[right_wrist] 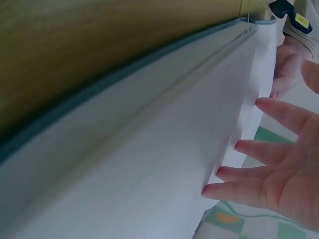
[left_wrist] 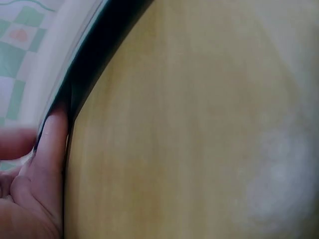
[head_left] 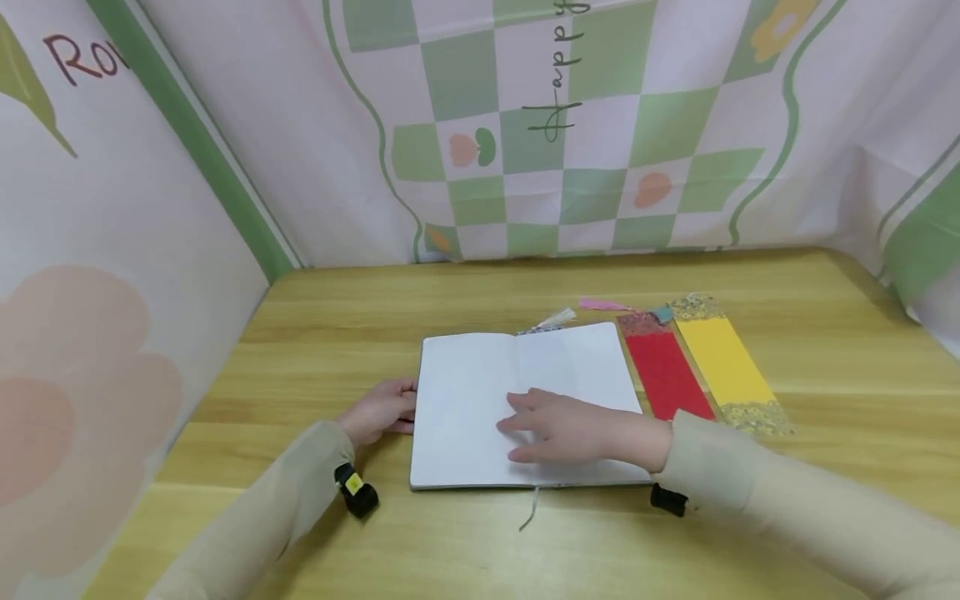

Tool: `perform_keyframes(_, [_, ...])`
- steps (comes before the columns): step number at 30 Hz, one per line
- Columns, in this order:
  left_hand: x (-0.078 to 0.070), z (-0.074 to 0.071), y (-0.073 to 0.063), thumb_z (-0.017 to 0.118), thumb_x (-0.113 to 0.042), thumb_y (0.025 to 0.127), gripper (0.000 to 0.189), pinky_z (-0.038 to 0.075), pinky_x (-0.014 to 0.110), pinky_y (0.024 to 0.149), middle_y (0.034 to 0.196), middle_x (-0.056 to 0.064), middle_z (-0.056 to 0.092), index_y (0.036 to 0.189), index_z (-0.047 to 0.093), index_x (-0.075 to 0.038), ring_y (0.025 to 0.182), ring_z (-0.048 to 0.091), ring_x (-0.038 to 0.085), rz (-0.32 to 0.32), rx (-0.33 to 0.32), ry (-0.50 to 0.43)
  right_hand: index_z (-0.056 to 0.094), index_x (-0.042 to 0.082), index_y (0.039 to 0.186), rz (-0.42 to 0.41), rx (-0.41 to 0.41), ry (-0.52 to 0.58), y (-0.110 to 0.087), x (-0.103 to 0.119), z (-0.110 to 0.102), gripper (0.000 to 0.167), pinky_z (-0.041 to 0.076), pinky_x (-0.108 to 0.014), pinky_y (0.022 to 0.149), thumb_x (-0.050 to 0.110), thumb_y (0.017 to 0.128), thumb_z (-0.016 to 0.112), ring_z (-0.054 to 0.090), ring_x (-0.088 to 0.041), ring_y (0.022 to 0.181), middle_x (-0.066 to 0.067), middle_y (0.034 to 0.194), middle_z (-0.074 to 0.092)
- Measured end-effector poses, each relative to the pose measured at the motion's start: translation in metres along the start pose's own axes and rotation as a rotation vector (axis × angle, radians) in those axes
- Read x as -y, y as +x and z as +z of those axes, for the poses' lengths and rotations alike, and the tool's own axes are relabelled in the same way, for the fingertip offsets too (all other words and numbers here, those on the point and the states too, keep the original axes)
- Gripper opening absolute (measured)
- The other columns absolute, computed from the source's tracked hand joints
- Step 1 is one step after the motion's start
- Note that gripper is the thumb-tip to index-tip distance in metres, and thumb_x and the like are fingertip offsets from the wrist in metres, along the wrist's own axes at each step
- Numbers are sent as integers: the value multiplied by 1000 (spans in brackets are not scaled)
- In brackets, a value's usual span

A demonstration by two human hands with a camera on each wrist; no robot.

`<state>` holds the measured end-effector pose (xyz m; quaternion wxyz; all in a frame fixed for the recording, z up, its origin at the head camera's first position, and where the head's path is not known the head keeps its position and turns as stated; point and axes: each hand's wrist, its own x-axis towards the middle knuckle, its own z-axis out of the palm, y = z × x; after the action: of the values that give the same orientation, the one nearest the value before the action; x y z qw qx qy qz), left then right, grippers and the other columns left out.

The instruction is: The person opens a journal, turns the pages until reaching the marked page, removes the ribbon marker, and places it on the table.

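Observation:
An open notebook [head_left: 465,412] with blank white pages and a dark cover lies on the wooden table. My left hand [head_left: 381,410] is at its left edge; in the left wrist view, a straight finger [left_wrist: 51,144] reaches in beneath the dark cover [left_wrist: 89,64]. My right hand [head_left: 566,427] is spread over the right page, near the centre fold. In the right wrist view its fingertips [right_wrist: 213,190] touch the page [right_wrist: 164,144]. A thin ribbon [head_left: 531,507] hangs out at the bottom of the notebook.
Right of the notebook lie a red bookmark [head_left: 667,375] and a yellow bookmark [head_left: 726,358] with patterned ends. A pink tassel [head_left: 603,305] and a white tassel [head_left: 557,318] show behind the notebook's top edge. Printed curtains [head_left: 600,192] hang along the table's back and left.

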<state>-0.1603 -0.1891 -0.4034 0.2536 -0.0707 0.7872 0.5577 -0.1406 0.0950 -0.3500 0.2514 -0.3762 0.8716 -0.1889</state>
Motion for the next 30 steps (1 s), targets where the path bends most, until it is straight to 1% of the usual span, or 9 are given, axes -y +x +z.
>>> perform_keyframes(2, [1, -1, 1, 32, -18, 104, 36, 54, 32, 76, 113, 17, 61, 129, 48, 3, 87, 62, 16, -13, 0, -32, 54, 9, 133, -12, -2, -46, 1, 2, 1, 52, 24, -54, 112, 39, 91, 60, 25, -44, 138, -21, 149, 34])
perform_keyframes(4, [1, -2, 0, 31, -24, 105, 41, 54, 32, 78, 114, 17, 60, 132, 46, 3, 88, 61, 17, -23, -5, -56, 54, 9, 133, -24, -7, -87, 1, 4, 3, 51, 24, -53, 112, 37, 91, 61, 27, -44, 137, -22, 148, 35])
perform_keyframes(6, [1, -1, -1, 38, -24, 103, 39, 54, 31, 77, 110, 14, 60, 130, 47, 3, 89, 60, 17, -17, 1, -34, 54, 9, 133, -34, -13, -116, 1, 4, 4, 51, 25, -53, 112, 35, 90, 62, 29, -44, 136, -23, 147, 36])
perform_keyframes(9, [0, 0, -3, 53, -19, 98, 30, 52, 27, 72, 91, 6, 55, 120, 50, 1, 84, 56, 14, -11, 1, 21, 54, 11, 133, -36, -12, -129, 1, 4, 4, 51, 26, -53, 111, 35, 90, 63, 30, -44, 136, -22, 147, 36])
perform_keyframes(12, [-1, 2, -3, 59, -14, 94, 23, 50, 24, 68, 82, 1, 47, 111, 51, -2, 80, 51, 13, -8, -6, 61, 55, 11, 133, -31, -14, -121, 2, -2, 2, 51, 27, -52, 111, 36, 89, 64, 30, -42, 136, -20, 147, 37])
perform_keyframes(14, [-2, 3, -3, 59, -14, 94, 21, 50, 23, 68, 80, 1, 45, 110, 52, -3, 80, 50, 13, -6, -14, 68, 54, 11, 133, -16, -25, -132, 3, -11, -2, 54, 27, -53, 111, 34, 87, 67, 31, -42, 136, -19, 147, 38])
perform_keyframes(16, [-2, 4, -3, 59, -14, 94, 23, 51, 24, 69, 84, 1, 50, 113, 52, -2, 81, 52, 13, -4, -24, 72, 52, 10, 135, 14, -38, -157, 4, -23, -7, 58, 26, -54, 110, 32, 84, 70, 29, -44, 136, -19, 147, 37])
perform_keyframes(21, [-2, 5, -3, 58, -13, 94, 30, 52, 25, 71, 93, 4, 58, 121, 52, -1, 82, 54, 13, -14, -41, 62, 45, 8, 140, 118, -62, -226, 4, -53, -26, 73, 24, -59, 109, 31, 78, 77, 24, -49, 136, -22, 150, 29])
perform_keyframes(30, [-4, 6, -3, 58, -14, 94, 34, 52, 26, 73, 93, 4, 55, 125, 50, -1, 84, 53, 14, -29, -55, 75, 37, 3, 143, 210, -135, -231, 7, -87, -50, 89, 29, -62, 105, 35, 73, 81, 26, -49, 134, -26, 148, 30])
